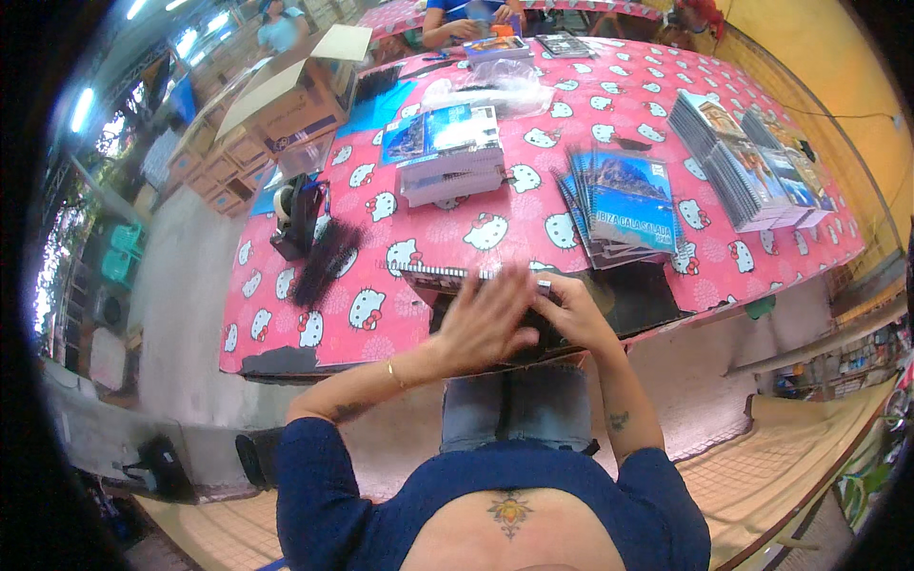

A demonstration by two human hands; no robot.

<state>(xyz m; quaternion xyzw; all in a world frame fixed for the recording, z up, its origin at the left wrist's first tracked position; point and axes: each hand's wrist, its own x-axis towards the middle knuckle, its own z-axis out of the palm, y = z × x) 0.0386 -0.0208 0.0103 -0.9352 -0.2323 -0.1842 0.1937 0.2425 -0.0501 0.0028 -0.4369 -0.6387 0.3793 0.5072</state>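
Note:
At the table's near edge lies a dark spiral-bound notebook (430, 284), its row of wire loops along the far side. My left hand (487, 319) rests over it with the fingers stretched out, slightly blurred, and hides much of the cover. At its right end my right hand (571, 312) grips the notebook between thumb and fingers. Just beyond, to the right, sits a fanned pile of blue-covered spiral notebooks (624, 205). A heap of loose black binding wires (327, 262) lies left of my hands, beside a black tape dispenser (297, 217).
A stack of blue-covered booklets (447, 157) stands mid-table, with clear plastic (495, 88) behind it. More spiral-bound stacks (747, 176) are at the right. Cardboard boxes (295, 100) stand at the far left. A co-worker in blue (466, 17) sits across the pink patterned table (486, 231).

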